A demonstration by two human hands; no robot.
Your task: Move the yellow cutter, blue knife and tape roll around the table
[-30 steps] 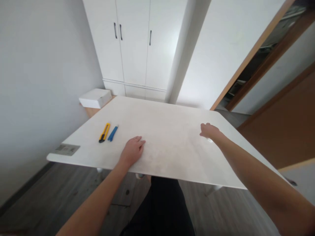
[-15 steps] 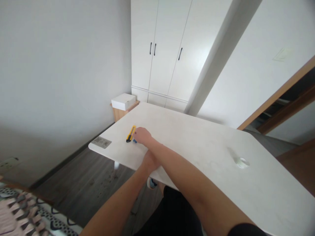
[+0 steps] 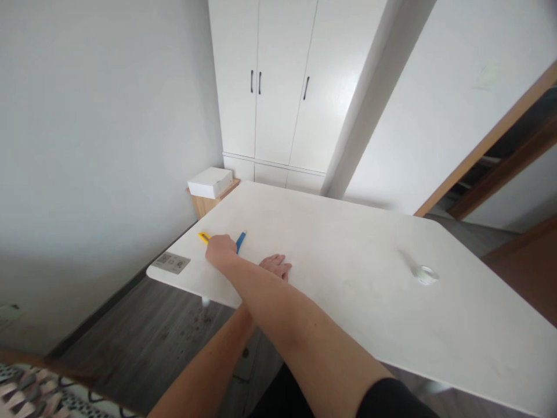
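Note:
My right arm crosses over my left and reaches to the left part of the white table. My right hand is closed around a yellow utility knife; one yellow end pokes out to the left and the rest is hidden under the fingers. Just right of that hand lies a slim blue tool with a pale tip, its lower end hidden behind the hand. My left hand rests on the tabletop with fingers spread, partly covered by my right forearm, and holds nothing.
A clear roll of tape lies on the table's right side. A grey printed label is stuck at the left corner. Beyond the table's far left corner, a white box sits on a wooden stand. White cabinets rise behind.
My right hand has moved left onto the yellow utility knife, which has shifted and turned. The blue tool is now more exposed. My left hand has slid forward onto the table.

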